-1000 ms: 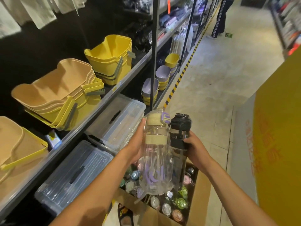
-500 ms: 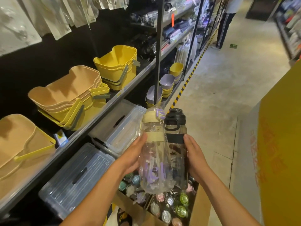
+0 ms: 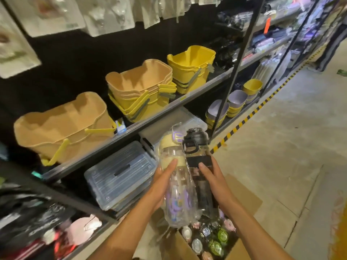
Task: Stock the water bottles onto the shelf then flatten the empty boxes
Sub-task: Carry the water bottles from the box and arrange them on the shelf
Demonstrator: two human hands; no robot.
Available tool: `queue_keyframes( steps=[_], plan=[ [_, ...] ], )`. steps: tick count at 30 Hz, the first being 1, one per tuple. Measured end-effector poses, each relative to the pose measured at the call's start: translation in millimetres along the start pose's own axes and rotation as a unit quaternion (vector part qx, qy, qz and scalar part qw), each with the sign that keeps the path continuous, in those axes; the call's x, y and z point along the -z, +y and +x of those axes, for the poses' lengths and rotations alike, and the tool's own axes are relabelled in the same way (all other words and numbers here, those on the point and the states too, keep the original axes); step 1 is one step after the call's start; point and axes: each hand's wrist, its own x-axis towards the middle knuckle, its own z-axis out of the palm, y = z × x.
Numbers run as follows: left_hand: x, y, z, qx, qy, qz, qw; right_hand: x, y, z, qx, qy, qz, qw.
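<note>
I hold two water bottles side by side above an open cardboard box [image 3: 242, 192]. My left hand [image 3: 161, 182] grips a clear bottle with a pale yellow lid [image 3: 174, 177], wrapped in clear plastic, with purple parts inside. My right hand [image 3: 214, 177] grips a dark bottle with a black lid [image 3: 199, 166]. Both bottles stand nearly upright and touch each other. Inside the box, several more bottles [image 3: 208, 239] show their coloured tops. The grey shelf [image 3: 191, 99] runs along my left.
Tan baskets [image 3: 62, 122] and yellow baskets [image 3: 189, 66] sit on the shelf. Clear lidded bins [image 3: 120, 171] fill the level below. Stacked bowls [image 3: 234, 102] stand further along. Packaged goods [image 3: 37, 228] lie at lower left. A concrete aisle [image 3: 281, 128] with striped tape opens to the right.
My view has swung left and up toward the shelf. The two bottles stay gripped together in both hands, raised slightly higher above the box.
</note>
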Motion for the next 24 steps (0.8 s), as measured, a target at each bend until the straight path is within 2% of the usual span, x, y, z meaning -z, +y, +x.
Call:
queue_keyframes(
  steps=[5,10,12,16,19,24],
  plan=[
    [44.9,4.0,-34.1,-0.047,0.067,0.001,0.997,-54.3,0.9,-0.8,-0.013,-0.064,-0.035,0.997],
    [115.3,-1.8,-84.3,-0.045,0.16,-0.008,0.986,-127.1,-4.3,-13.3,-0.019,-0.149,-0.07,0.986],
    [131.0,-3.9,-98.8,-0.035,0.17,0.005,0.985,-145.1,-13.0,-25.3,-0.019,-0.156,-0.097,0.983],
    [181.9,-13.5,-160.7,-0.034,0.18,-0.053,0.982,-211.2,-12.5,-56.5,-0.024,-0.224,-0.124,0.966],
    [215.0,-28.2,-214.6,-0.059,0.213,-0.107,0.97,-256.8,7.2,-85.7,-0.018,-0.268,-0.101,0.958],
    [262.4,-54.1,-306.7,-0.114,0.32,-0.142,0.93,-337.9,23.2,-162.5,0.006,-0.295,-0.12,0.948]
  ],
)
